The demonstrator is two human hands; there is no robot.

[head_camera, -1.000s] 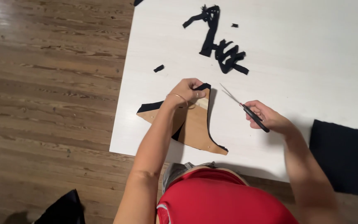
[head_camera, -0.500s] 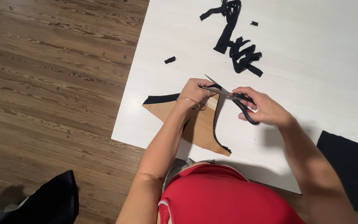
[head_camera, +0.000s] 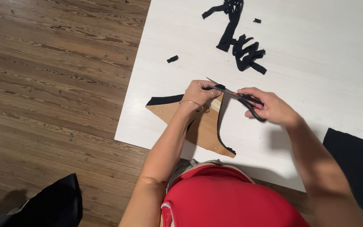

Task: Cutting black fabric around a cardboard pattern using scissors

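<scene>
White worktop (head_camera: 316, 54) over dark wood plank floor (head_camera: 51, 84), seen from above.

Right hand (head_camera: 269, 107): grip clenched through the black handles of the scissors (head_camera: 236, 94), blades pointing left toward the other hand, seemingly to cut along the pattern's top edge.

Left hand (head_camera: 198, 92): fingers pinched on the top corner of the black fabric (head_camera: 221, 122), which is layered with a tan paper pattern (head_camera: 202, 130); this likely keeps the layers taut and lifted for the blades.

Fabric and pattern: just below and between both hands, near the worktop's front edge.

Black fabric scraps (head_camera: 240, 46): well apart, further back. Larger black cloth (head_camera: 353, 168): at right edge.
</scene>
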